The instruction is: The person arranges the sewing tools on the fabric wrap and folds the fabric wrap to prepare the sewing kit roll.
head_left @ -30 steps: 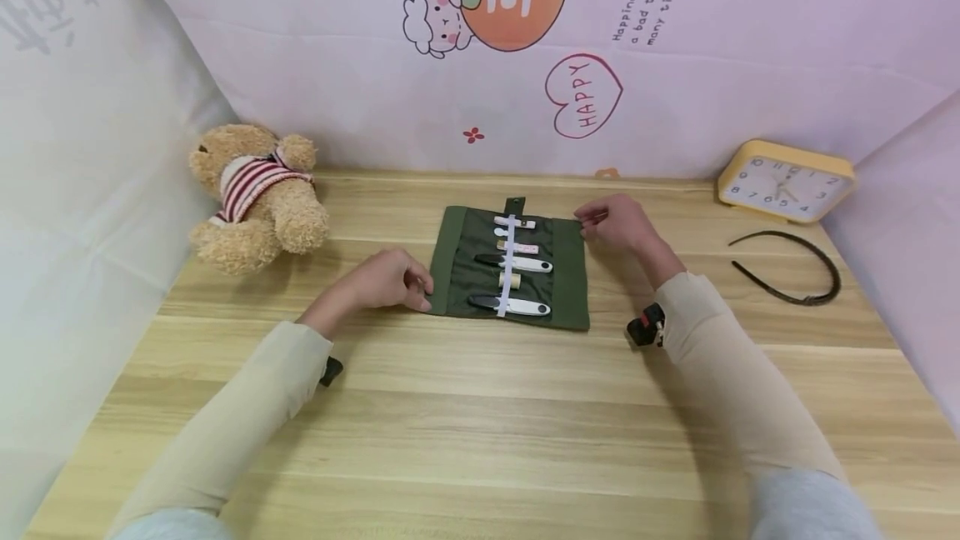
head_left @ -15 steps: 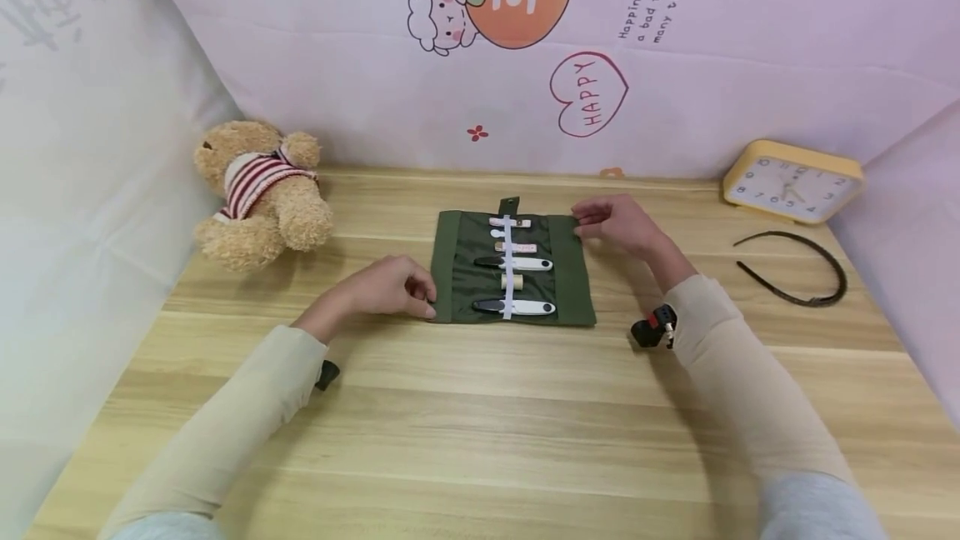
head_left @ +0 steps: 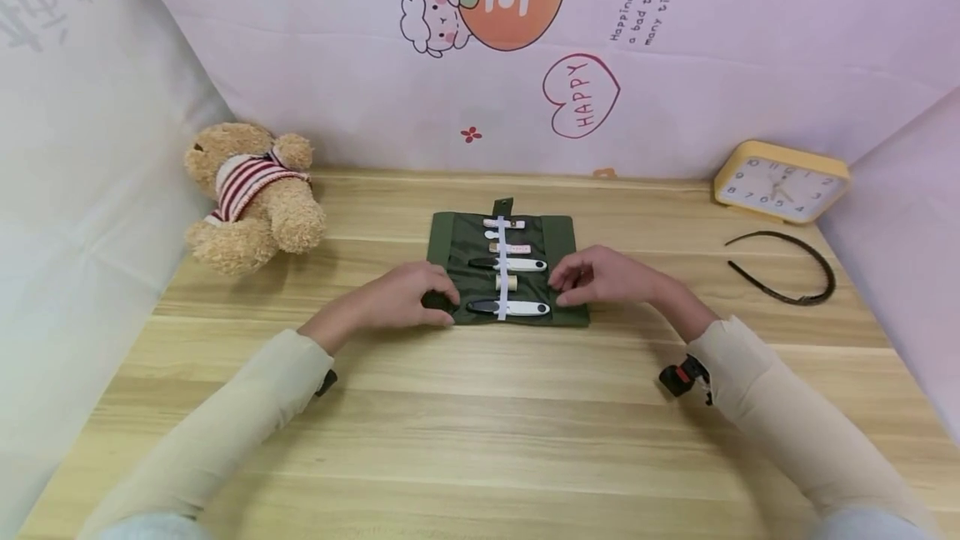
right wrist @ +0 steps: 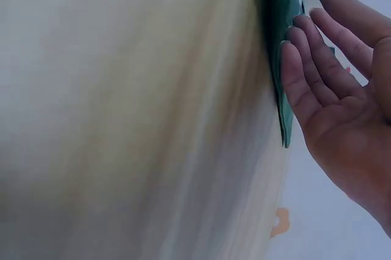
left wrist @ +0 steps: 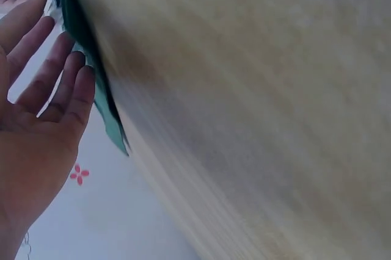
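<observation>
A dark green cloth tool roll [head_left: 566, 233] lies unfolded on the table, a white elastic band [head_left: 502, 273] running down its middle. Under the band sit two white-handled tools with black ends, the nearer tool [head_left: 528, 307] close to the front edge. A small pale cylinder [head_left: 512, 282] and a pink-patterned piece [head_left: 516, 248] are also held there. My left hand [head_left: 397, 298] is over the roll's left front corner, fingers loosely bent and gripping nothing. My right hand [head_left: 611, 277] hovers at the right flap, fingers relaxed; in the right wrist view its fingertips [right wrist: 288, 49] are beside the green cloth.
A teddy bear [head_left: 258, 198] in a striped top lies at the back left. At the back right stands a yellow clock [head_left: 782, 182], with a black headband [head_left: 825, 273] in front of it. A printed white cloth [head_left: 337, 90] hangs behind the wooden table [head_left: 495, 440].
My right hand has left the roll's back right corner and come toward the front along the right flap. My left hand has shifted slightly right, over the left flap. The roll stays unfolded.
</observation>
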